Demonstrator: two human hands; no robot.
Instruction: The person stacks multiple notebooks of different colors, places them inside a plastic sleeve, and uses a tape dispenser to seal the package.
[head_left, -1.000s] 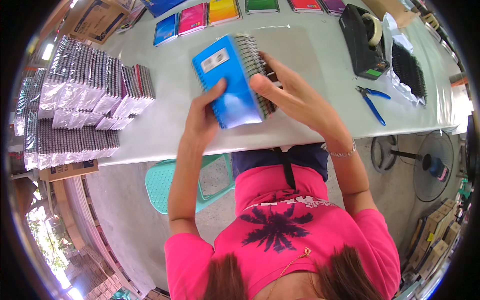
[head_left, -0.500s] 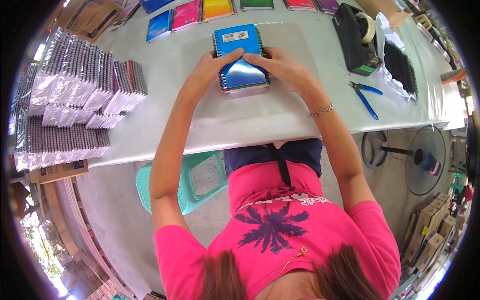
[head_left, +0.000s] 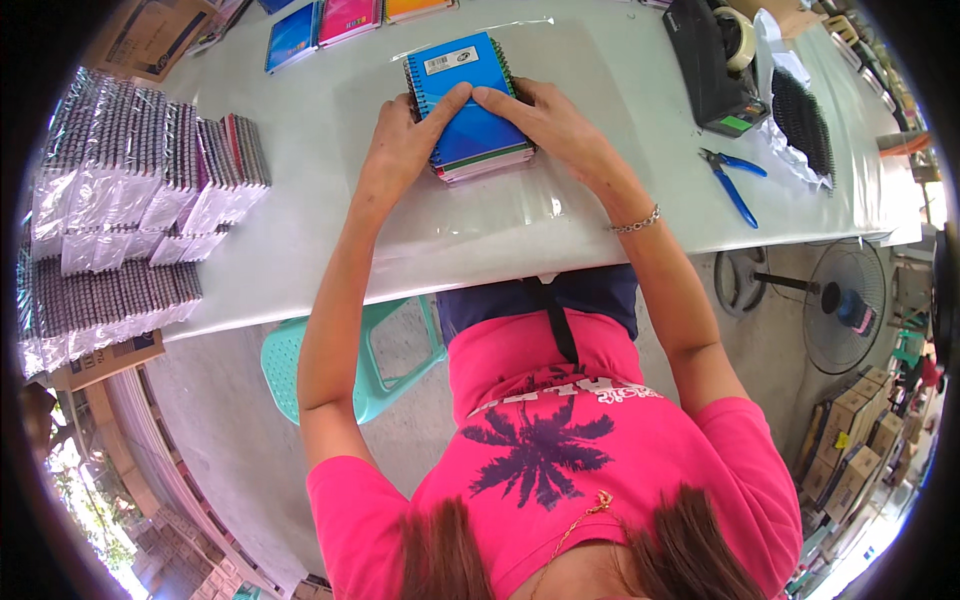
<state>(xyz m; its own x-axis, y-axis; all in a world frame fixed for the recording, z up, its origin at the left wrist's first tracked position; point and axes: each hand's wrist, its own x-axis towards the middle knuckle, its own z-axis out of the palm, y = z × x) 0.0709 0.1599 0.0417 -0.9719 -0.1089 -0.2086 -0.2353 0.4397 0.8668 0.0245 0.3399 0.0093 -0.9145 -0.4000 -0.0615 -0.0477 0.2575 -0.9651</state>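
Note:
Both my hands grip a small stack of spiral notebooks (head_left: 468, 138) from its two sides, over the table. The top notebook has a blue cover with a white label near its far end; green and pinkish-red edges of others show beneath it. My left hand (head_left: 408, 138) is closed round the left side, thumb on the blue cover. My right hand (head_left: 552, 122) is closed round the right side, its thumb meeting the left one near the middle. Most of my other fingers are hidden by the stack. Glossy clear plastic (head_left: 520, 218) lies under and around it.
Plastic-wrapped notebook stacks (head_left: 120, 190) stand on the left. A blue notebook (head_left: 292, 38) and a pink notebook (head_left: 347, 18) lie at the far edge. To the right are a black tape dispenser (head_left: 712, 70), blue-handled cutters (head_left: 733, 182) and black spiral coils (head_left: 803, 125). A green stool (head_left: 290, 372) stands below.
The stack has turned slightly counterclockwise, its far end now leaning left, with both hands still on it. The whole view has shifted a little.

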